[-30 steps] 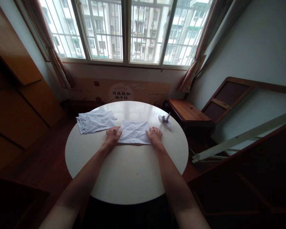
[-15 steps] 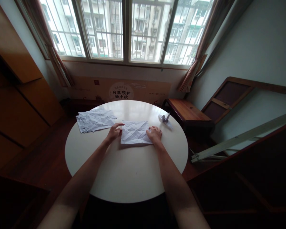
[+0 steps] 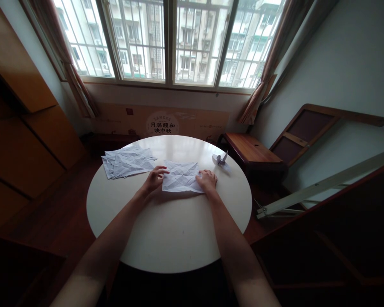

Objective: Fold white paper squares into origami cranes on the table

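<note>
A creased white sheet of paper is between my hands, its near edge slightly raised above a shadow on the round white table. At its left edge, the bent fingers of my left hand close around the side of the sheet. My right hand grips the right edge, fingers curled over and thumb along the paper. Right of that hand stands a folded paper crane. To the left lies a stack of creased paper sheets, loosely overlapping.
Beyond the table, a printed banner runs along the wall under the barred window. A low wooden bench stands behind the table's right side. Wooden cabinets line the left, and a folded metal frame leans at the right.
My left hand has moved slightly right onto the sheet's left edge, and its fingers have drawn closer together. My right hand, the crane and the stack stay in place.
</note>
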### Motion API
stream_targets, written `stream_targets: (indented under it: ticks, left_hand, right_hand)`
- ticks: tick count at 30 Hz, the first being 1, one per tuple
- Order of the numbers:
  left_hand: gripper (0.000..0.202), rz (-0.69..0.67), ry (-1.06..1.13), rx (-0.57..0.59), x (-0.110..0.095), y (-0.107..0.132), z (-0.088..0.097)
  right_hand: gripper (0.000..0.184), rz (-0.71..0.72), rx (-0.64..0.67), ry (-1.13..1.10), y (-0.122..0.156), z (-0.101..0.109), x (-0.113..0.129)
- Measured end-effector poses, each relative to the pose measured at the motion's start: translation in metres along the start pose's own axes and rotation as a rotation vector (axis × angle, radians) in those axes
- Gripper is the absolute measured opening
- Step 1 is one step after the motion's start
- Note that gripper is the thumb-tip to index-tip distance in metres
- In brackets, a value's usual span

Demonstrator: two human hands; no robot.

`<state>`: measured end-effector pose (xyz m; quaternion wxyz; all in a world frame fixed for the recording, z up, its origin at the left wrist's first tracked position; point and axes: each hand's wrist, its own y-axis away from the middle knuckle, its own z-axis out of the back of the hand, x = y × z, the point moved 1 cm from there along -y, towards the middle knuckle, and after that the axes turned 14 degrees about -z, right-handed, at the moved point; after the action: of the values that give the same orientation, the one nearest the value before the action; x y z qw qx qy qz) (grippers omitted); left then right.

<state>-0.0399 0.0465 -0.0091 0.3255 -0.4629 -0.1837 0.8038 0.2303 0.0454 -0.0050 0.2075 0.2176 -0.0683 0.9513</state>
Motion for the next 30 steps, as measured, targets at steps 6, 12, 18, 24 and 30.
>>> stream_targets:
  ticks: [6,12,18,24,30]
  left_hand:
    - [0.019,-0.071,-0.289,0.138,0.000,0.002,-0.002]
    - [0.031,-0.041,-0.215,0.200,0.004,0.003,-0.004]
    - [0.027,-0.029,-0.193,0.168,-0.001,0.002,0.002]
    - [0.039,0.087,-0.230,0.067,0.002,0.001,0.002]
    - [0.040,0.187,-0.256,-0.017,0.005,-0.001,0.004]
  right_hand:
    - [0.035,-0.010,0.021,-0.074,0.001,0.003,0.002]
    - [0.025,-0.008,0.030,-0.142,0.000,0.003,0.002]
    - [0.040,-0.123,0.072,-0.501,-0.019,0.004,-0.005]
    - [0.060,-0.139,0.111,-1.021,-0.023,0.012,-0.002]
    - [0.087,-0.014,0.371,-0.976,-0.008,0.020,0.004]
